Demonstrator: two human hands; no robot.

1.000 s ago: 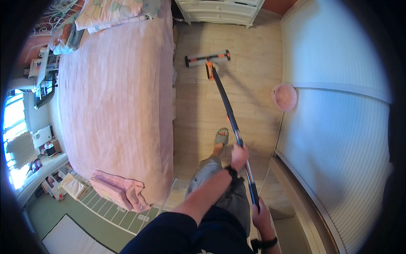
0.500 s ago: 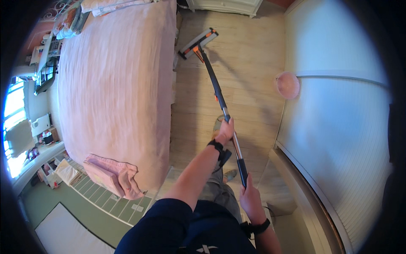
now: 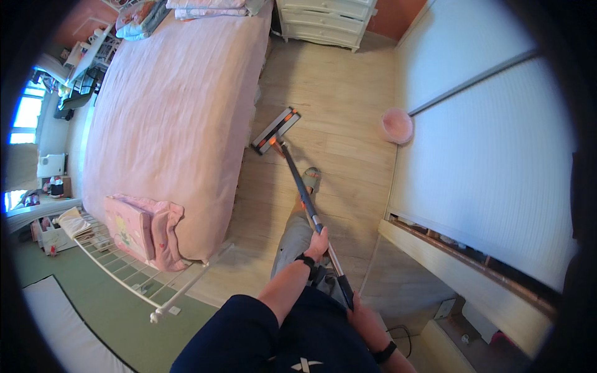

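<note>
A flat mop (image 3: 293, 166) with a dark and silver pole slants across the middle, its wide grey and black head with orange parts over the wooden floor beside the bed. My left hand (image 3: 319, 244) wraps round the silver section partway down the pole. Lower and to the right, my right hand (image 3: 362, 316) grips the black end of the handle near my body. One of my feet, in a greenish slipper (image 3: 312, 178), is just right of the pole.
A bed with a pink cover (image 3: 168, 124) fills the left, a folded pink blanket (image 3: 146, 233) at its near end by a white rail (image 3: 121, 275). White sliding doors (image 3: 479, 155) stand right, with a pink bin (image 3: 397, 126) against them. A white chest of drawers (image 3: 323, 22) is at the back.
The mop head has come nearer to my body and slightly left. Both hands have moved down with the pole, still gripping it. One foot has stepped forward, and the view has shifted.
</note>
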